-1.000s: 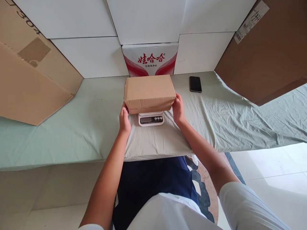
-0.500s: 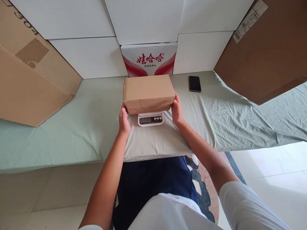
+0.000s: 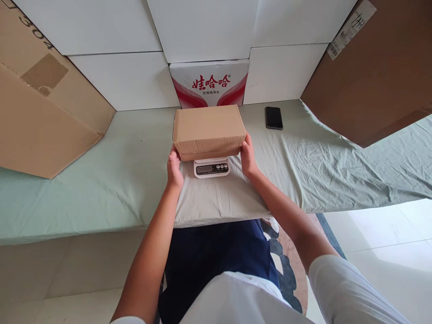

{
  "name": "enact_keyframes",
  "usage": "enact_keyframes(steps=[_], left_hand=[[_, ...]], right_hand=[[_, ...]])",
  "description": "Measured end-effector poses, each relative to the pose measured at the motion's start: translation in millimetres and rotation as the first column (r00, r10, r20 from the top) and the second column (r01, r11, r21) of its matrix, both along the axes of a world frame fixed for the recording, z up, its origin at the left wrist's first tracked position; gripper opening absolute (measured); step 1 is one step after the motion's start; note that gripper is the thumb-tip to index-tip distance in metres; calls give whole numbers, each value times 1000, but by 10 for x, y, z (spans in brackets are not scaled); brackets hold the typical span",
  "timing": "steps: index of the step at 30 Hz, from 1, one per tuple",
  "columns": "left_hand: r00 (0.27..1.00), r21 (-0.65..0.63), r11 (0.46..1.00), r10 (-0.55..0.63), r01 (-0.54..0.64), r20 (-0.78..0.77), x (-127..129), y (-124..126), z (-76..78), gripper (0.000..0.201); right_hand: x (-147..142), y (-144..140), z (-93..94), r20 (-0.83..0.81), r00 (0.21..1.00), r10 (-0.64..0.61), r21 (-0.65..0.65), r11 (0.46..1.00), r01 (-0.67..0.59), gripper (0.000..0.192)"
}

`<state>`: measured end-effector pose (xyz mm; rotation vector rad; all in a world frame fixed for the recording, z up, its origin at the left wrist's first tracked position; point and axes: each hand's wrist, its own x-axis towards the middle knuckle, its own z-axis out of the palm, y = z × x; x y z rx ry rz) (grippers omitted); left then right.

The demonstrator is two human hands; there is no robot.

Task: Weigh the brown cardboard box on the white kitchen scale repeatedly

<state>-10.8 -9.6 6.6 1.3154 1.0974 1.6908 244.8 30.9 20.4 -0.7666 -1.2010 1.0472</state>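
A closed brown cardboard box (image 3: 209,126) sits over a small white digital kitchen scale (image 3: 212,170), covering the scale's platform. Only the scale's front, with its grey display and round buttons, shows below the box. My left hand (image 3: 174,168) grips the box at its lower left corner, thumb up and fingers partly hidden behind it. At the right end, my right hand (image 3: 248,155) holds the box's lower corner, its other fingers reaching along the side. Whether the box's full weight rests on the scale I cannot tell.
A black phone (image 3: 273,118) lies on the green cloth (image 3: 135,180) covering the table. Behind the box stands a white-and-red carton (image 3: 211,74) against white panels (image 3: 205,31). Large cardboard pieces (image 3: 40,112) slant in at the left, and a brown cardboard sheet (image 3: 381,76) at the right.
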Motion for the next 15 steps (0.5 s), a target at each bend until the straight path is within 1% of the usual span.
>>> enact_keyframes(steps=[4,7,12,15], left_hand=[[1000,8,1000,0,0,-4,-9,6,-16,85],[1000,9,1000,2,-2,-2,-17,12,-24,88],[1000,16,1000,0,0,-14,-27,22,-34,90],[1000,9,1000,9,-8,-12,-30,28,-42,91]], right_hand=[[7,16,-26,17,1000,0,12,1000,0,60],[4,2,-15,33,999,-1,11,1000,1,61],[1,-5,-5,14,1000,14,27,1000,-15,57],[1,7,-20,24,1000,9,22,1000,-10,59]])
